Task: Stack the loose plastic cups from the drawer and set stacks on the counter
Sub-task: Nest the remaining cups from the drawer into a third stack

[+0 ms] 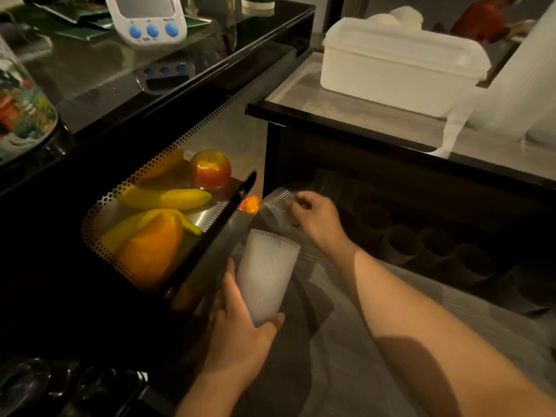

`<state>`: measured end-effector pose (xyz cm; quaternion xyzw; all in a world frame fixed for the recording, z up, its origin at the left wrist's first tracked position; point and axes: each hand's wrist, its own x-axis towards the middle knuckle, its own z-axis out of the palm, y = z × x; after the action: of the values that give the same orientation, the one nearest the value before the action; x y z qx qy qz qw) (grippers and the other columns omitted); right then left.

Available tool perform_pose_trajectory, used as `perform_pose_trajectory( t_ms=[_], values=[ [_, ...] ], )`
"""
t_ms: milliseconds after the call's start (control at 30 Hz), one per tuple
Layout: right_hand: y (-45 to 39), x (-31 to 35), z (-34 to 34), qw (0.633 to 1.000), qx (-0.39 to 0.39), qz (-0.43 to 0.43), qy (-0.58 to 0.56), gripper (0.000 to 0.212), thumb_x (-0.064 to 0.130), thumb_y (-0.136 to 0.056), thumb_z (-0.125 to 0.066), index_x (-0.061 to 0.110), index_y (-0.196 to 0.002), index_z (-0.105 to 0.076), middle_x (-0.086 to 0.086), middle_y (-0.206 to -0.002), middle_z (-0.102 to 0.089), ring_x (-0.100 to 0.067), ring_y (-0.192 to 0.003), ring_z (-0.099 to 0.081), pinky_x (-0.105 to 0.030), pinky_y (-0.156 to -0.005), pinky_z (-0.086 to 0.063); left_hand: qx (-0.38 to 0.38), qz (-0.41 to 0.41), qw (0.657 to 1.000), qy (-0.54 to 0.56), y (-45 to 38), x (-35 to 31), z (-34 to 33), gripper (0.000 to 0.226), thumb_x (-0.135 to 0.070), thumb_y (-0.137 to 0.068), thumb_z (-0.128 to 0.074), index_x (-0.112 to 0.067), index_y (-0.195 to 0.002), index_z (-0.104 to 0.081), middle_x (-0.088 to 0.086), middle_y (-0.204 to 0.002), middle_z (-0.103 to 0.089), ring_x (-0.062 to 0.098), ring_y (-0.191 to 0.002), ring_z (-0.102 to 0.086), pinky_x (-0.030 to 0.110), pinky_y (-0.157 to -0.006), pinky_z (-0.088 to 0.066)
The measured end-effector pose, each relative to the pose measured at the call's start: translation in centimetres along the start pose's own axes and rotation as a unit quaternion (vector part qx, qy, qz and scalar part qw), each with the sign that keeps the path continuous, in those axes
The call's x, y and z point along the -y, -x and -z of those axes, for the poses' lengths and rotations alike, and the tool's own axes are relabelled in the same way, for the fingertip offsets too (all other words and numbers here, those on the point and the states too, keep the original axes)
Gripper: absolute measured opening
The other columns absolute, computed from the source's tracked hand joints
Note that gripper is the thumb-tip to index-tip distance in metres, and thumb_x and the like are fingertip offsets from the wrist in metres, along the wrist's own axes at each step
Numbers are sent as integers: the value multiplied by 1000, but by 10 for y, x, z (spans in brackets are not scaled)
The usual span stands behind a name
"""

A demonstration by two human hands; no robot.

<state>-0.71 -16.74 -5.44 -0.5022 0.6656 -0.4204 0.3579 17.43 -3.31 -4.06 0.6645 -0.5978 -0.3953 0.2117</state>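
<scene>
Your left hand (pixel 237 323) grips the ribbed stack of cups (pixel 266 278), mouth up, low in front of the dark drawer (pixel 436 236). Your right hand (pixel 316 216) pinches a single clear cup (pixel 276 210), tilted, at about one o'clock just above the stack. Level that cup, centre it over the rim, then seat it gently.

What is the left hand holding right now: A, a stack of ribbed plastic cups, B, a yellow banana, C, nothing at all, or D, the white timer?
A: the left hand grips the stack of ribbed plastic cups from below, while the right hand holds a single clear cup just above it.
</scene>
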Motion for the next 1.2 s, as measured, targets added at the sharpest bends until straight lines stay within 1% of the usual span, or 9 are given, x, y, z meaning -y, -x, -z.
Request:
perform_pose_trajectory(
  t_ms=[67,233,467,600,733,833,967,1067,1200],
  values=[
    [15,15,24,996,-41,27,-76,22,26,-94,-64,19,-114,-69,2,-101,-70,-2,-77,-64,-17,-63,-52,8,6,1000,2,2,-4,-2,119,-33,-79,-78,-42,-148,18,0,-156,-16,24,-140,-27,42,-110,-36],
    [55,47,69,970,-10,49,-239,14,15,-92,-65,12,-102,-74,-11,-89,-71,-13,-62,-53,-24,-55,-46,20,28,999,11,4,-17,-6,120,-34,-78,-79,-47,-146,18,2,-154,-24,24,-136,-36,43,-108,-37],
    [79,44,90,995,34,73,-62,23,22,-89,-70,16,-111,-74,3,-86,-72,0,-66,-59,-19,-66,-51,32,16,999,1,14,-33,-16,122,-35,-76,-80,-56,-136,24,6,-147,-28,27,-127,-43,45,-104,-40],
    [83,39,89,989,55,116,75,30,32,-89,-69,25,-118,-70,8,-96,-67,0,-90,-64,-21,-78,-54,30,16,999,-8,15,-38,-21,124,-36,-76,-80,-53,-137,26,4,-145,-32,24,-124,-45,42,-102,-42],
    [94,33,74,963,68,183,185,34,43,-94,-57,14,-91,-76,2,-86,-58,-10,-79,-61,-35,-75,-53,27,51,998,3,7,-41,-24,123,-33,-77,-80,-49,-143,23,7,-140,-39,25,-119,-49,42,-100,-42],
    [89,32,71,970,101,150,162,49,48,-96,-49,8,-83,-72,6,-95,-57,-8,-81,-57,-24,-70,-49,14,77,997,9,1,-37,-25,122,-31,-75,-82,-47,-145,17,8,-141,-39,28,-122,-48,46,-103,-43],
    [44,24,66,977,-18,128,169,26,35,-98,-57,20,-113,-72,7,-112,-57,-4,-95,-56,-18,-83,-45,15,58,998,17,0,-34,-26,117,-32,-77,-80,-42,-147,14,7,-142,-37,25,-119,-48,38,-97,-43],
    [7,17,51,951,36,69,299,48,33,-99,-55,25,-145,-44,-4,-125,-58,-20,-108,-60,-33,-91,-52,6,52,999,14,-3,-37,-28,120,-29,-76,-81,-40,-148,14,6,-145,-33,25,-122,-47,40,-100,-43],
    [-22,12,29,911,97,55,398,49,18,-101,-44,17,-149,-36,-11,-135,-56,-32,-121,-56,-41,-95,-48,4,53,999,8,-6,-34,-27,122,-30,-76,-81,-39,-149,16,4,-150,-29,25,-128,-43,40,-105,-40]
  ],
)
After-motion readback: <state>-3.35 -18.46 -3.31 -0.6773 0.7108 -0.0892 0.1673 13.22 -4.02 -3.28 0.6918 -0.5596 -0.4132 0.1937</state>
